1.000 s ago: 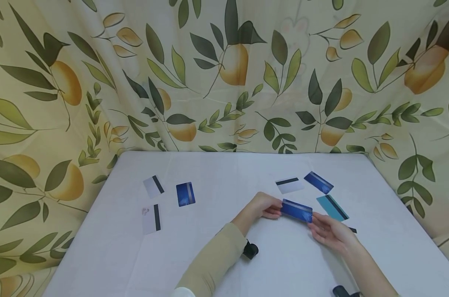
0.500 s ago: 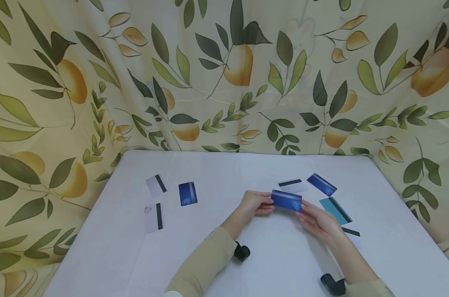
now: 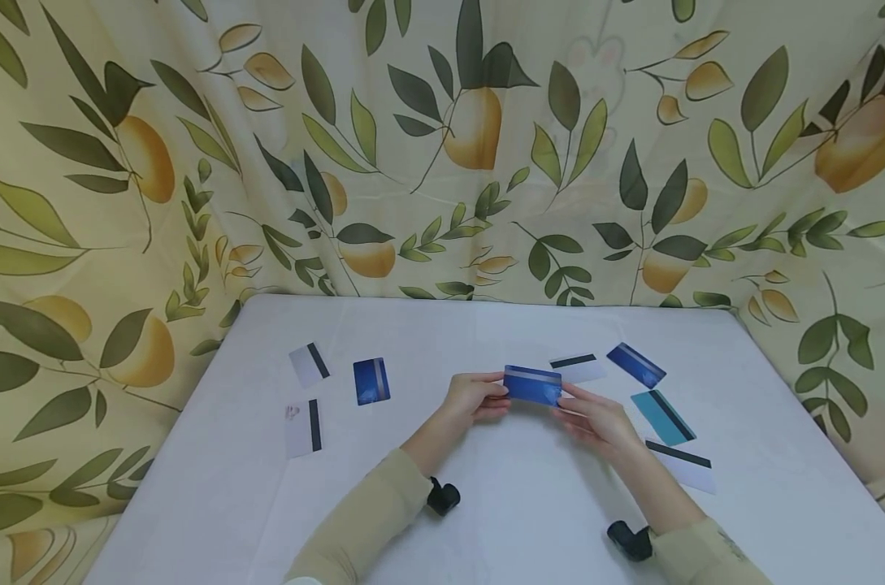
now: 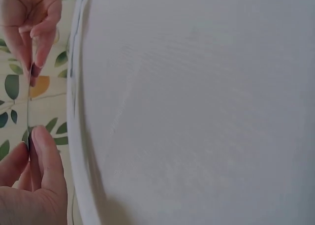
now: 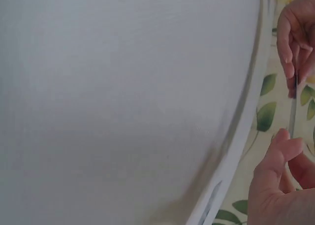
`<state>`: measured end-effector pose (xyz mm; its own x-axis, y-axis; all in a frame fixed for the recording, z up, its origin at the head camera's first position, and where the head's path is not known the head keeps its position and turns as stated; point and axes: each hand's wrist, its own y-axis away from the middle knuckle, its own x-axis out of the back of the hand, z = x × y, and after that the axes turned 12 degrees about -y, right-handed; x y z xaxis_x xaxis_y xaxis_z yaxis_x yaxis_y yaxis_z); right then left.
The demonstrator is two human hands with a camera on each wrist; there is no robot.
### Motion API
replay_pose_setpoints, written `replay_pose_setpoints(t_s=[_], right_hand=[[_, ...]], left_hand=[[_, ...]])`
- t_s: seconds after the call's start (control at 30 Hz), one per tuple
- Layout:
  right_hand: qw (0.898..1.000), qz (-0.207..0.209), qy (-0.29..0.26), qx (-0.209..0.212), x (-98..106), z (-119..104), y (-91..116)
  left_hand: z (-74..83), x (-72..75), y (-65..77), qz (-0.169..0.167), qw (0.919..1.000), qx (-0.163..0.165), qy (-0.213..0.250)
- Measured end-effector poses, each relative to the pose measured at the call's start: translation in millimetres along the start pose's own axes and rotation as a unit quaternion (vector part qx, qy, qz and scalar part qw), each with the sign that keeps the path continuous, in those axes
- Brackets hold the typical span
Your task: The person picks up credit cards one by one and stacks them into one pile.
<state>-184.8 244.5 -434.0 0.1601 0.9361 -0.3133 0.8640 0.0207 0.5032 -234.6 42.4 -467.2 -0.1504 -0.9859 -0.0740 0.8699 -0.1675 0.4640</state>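
In the head view a blue card [image 3: 532, 385] with a grey stripe is held up over the table, its striped side toward the camera. My left hand [image 3: 466, 398] pinches its left end between thumb and fingers. The opposite end is pinched by my right hand [image 3: 596, 416]. Both wrist views show the card edge-on as a thin line, with the left hand [image 4: 39, 180] low in one and the right hand [image 5: 275, 180] low in the other. Behind the held card lies a white card [image 3: 579, 369] with a black stripe.
Right of the hands lie another blue card [image 3: 635, 365], a teal card [image 3: 664, 418] and a white one [image 3: 682, 465], partly behind the right forearm. At left are two white cards [image 3: 309, 366] and a blue card [image 3: 371, 381]. A patterned curtain [image 3: 413, 203] hangs behind the white table [image 3: 442, 333].
Both hands have carried the blue card leftward and slightly away from me, and it has turned more level. The white card near the right forearm is more exposed. The other cards stay put.
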Motion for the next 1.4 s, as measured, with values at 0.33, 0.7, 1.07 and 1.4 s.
replay_pose_setpoints(t_s=[0.33, 0.7, 1.07, 1.4], right_hand=[[0.998, 0.026, 0.053, -0.006, -19.8, 7.7, -9.5], [0.994, 0.043, 0.103, -0.012, -36.8, 23.9, -18.2], [0.993, 0.023, 0.115, -0.012, -45.1, 31.4, -21.3], [0.992, 0.010, 0.125, -0.024, -47.3, 35.5, -23.3]], left_hand=[[-9.2, 23.2, 4.0, 0.012, 0.9998, 0.012, -0.001], [-14.4, 43.7, 14.8, 0.028, 0.9981, 0.039, -0.038], [-18.8, 53.7, 18.9, 0.021, 0.9977, 0.041, -0.050], [-22.0, 57.4, 21.4, 0.032, 0.9961, 0.050, -0.065]])
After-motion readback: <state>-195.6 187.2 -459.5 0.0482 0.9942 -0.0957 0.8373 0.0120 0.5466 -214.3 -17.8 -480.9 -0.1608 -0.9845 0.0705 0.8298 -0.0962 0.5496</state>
